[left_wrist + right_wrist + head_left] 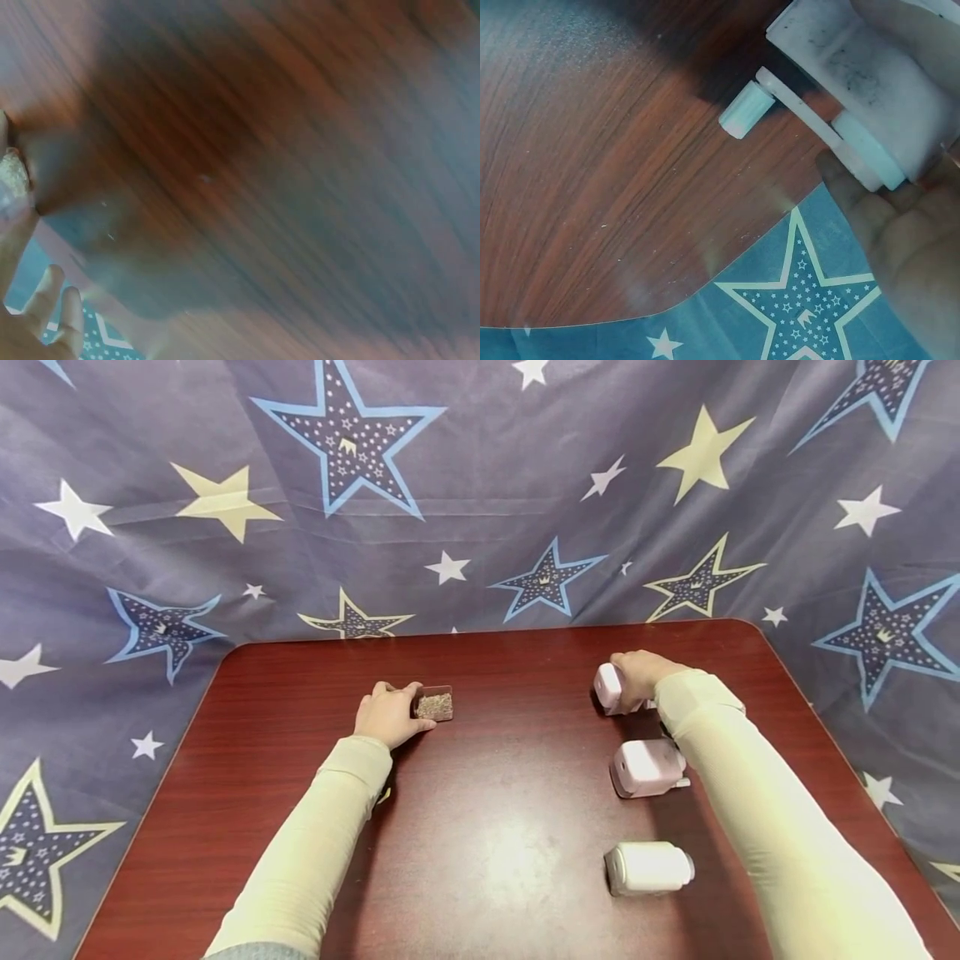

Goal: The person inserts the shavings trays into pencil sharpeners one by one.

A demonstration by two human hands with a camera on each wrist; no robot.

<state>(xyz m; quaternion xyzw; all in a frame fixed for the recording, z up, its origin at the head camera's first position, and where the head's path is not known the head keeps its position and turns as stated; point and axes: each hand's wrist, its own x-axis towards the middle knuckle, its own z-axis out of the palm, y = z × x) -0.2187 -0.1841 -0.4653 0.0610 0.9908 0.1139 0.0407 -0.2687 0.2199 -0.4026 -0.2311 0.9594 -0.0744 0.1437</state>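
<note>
At the left middle of the table, my left hand (386,714) pinches a small clear box (435,704) between thumb and fingers. Light brown crumbly bits fill the box, which the left wrist view shows only at its left edge. My right hand (643,678) grips a pale pink hand-crank pencil sharpener (608,687) at the back right. Its crank arm (802,109) and pale knob (747,109) stick out over the tabletop in the right wrist view. Nearer on the table stands a second pink crank sharpener (648,767), just left of my right forearm.
A white bottle-shaped thing (651,867) lies at the front right, its narrow end to the right. All of it is on a dark red wooden table (517,802) with rounded back corners. Behind hangs a grey-blue curtain (480,468) printed with stars.
</note>
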